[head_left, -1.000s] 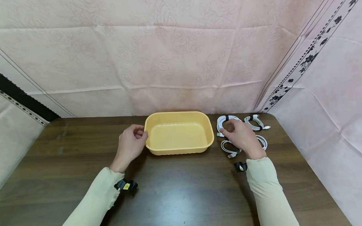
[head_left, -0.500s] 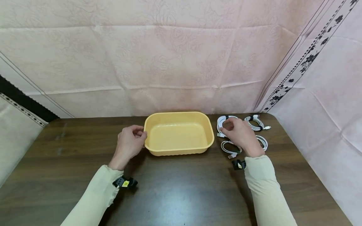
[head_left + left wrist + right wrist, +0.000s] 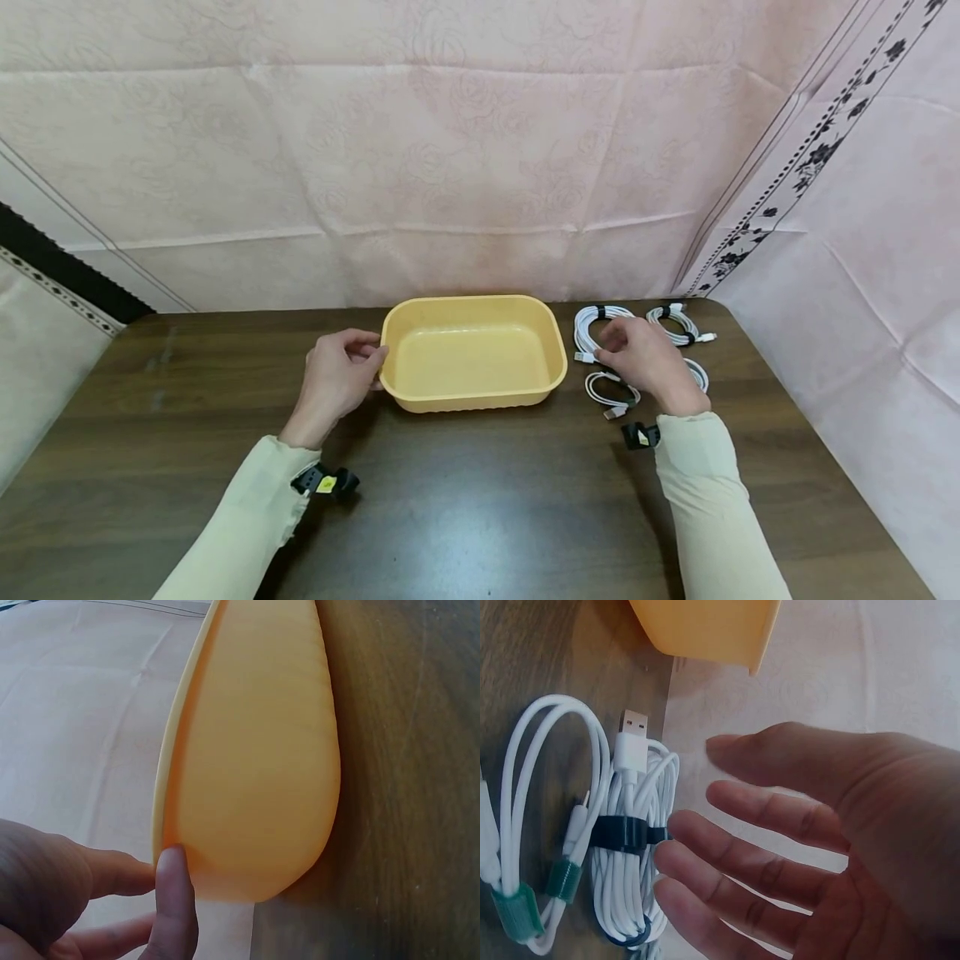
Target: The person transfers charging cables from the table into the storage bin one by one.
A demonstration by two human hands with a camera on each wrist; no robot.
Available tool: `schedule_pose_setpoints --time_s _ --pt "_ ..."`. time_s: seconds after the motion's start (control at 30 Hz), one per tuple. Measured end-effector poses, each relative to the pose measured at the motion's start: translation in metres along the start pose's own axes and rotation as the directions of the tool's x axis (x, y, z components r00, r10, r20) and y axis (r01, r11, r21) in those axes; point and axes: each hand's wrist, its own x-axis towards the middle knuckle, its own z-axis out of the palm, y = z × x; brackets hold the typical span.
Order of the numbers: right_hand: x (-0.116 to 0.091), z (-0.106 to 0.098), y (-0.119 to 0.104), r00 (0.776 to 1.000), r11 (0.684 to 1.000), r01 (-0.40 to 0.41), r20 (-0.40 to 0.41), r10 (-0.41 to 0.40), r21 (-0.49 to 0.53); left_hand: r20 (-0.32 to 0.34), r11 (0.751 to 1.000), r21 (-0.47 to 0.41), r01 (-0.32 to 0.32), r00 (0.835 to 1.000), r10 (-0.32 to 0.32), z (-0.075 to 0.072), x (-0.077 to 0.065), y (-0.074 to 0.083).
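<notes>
A yellow plastic basin (image 3: 467, 403) stands on the table near its back edge. At its left end my left hand (image 3: 335, 377) pinches the rim, with fingertips (image 3: 175, 874) on both sides of the edge in the left wrist view. My right hand (image 3: 648, 362) hovers over the coiled white cables right of the basin, fingers loosely spread and holding nothing. Nearest its fingertips is a thick USB cable coil (image 3: 619, 892) bound with a black strap. Beside that coil lies a thinner cable loop (image 3: 514, 765) with green ties. The hand partly hides another coil (image 3: 700, 375).
Another white coil (image 3: 678, 327) with black ties lies at the back right, close to the table's corner. Patterned pale cloth (image 3: 480, 167) hangs directly behind the brown wooden table (image 3: 465, 500), and more cloth (image 3: 885, 317) hangs along the right side.
My left hand has shifted slightly left at the basin's end. The right hand has moved a little right over the cables, with its fingertips drawing closer together. Basin and cables look unmoved.
</notes>
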Motion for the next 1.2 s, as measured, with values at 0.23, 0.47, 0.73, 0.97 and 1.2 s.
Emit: schedule_pose_setpoints --time_s 0.23,0.47,0.73,0.97,1.2 --pt "-0.002 -0.004 0.005 0.999 0.999 0.023 0.046 -0.021 -0.031 0.025 1.0 -0.006 0.012 1.0 -0.012 0.002 0.001 0.001" --pt "-0.001 -0.012 0.007 0.994 1.0 -0.008 0.111 0.01 -0.026 0.027 1.0 -0.027 0.003 1.0 -0.002 0.002 0.001 0.001" --pt "0.004 -0.021 0.017 0.973 0.999 -0.015 0.231 0.025 -0.042 0.024 1.0 -0.008 0.01 1.0 -0.01 0.002 -0.001 0.001" --pt "0.006 -0.02 0.015 0.977 0.998 -0.031 0.208 0.041 -0.048 0.017 1.0 -0.014 -0.002 1.0 0.002 -0.001 -0.001 0.001" --pt "0.005 -0.02 0.012 0.976 0.996 -0.043 0.21 0.059 -0.079 0.017 1.0 -0.018 -0.009 1.0 0.01 -0.001 -0.001 0.001"
